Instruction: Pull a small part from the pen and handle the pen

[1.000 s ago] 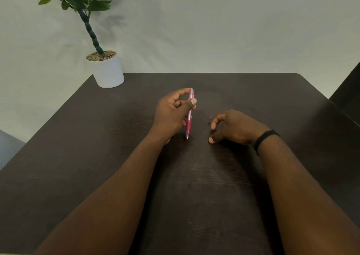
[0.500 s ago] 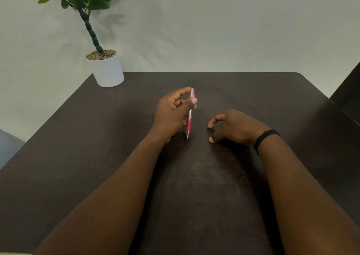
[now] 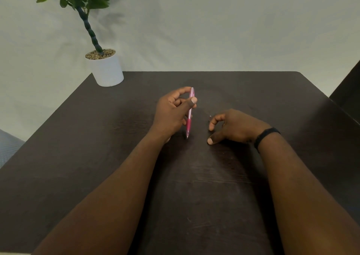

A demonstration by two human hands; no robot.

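My left hand [image 3: 172,114] grips a pink pen [image 3: 189,116] between thumb and fingers near the middle of the dark table [image 3: 97,147]. The pen stands nearly upright, its tip down close to the tabletop. My right hand [image 3: 233,127] rests on the table just right of the pen, fingers loosely curled and holding nothing, the thumb tip touching the surface. A black band [image 3: 266,136] circles my right wrist.
A white pot [image 3: 106,68] with a green plant stands at the table's far left corner. A pale wall runs behind the table. A dark piece of furniture [image 3: 348,95] shows at the right edge, and a grey seat [image 3: 7,147] at the left.
Almost nothing has moved. The fingers of my right hand have shifted slightly; the pen stays in the same grip.
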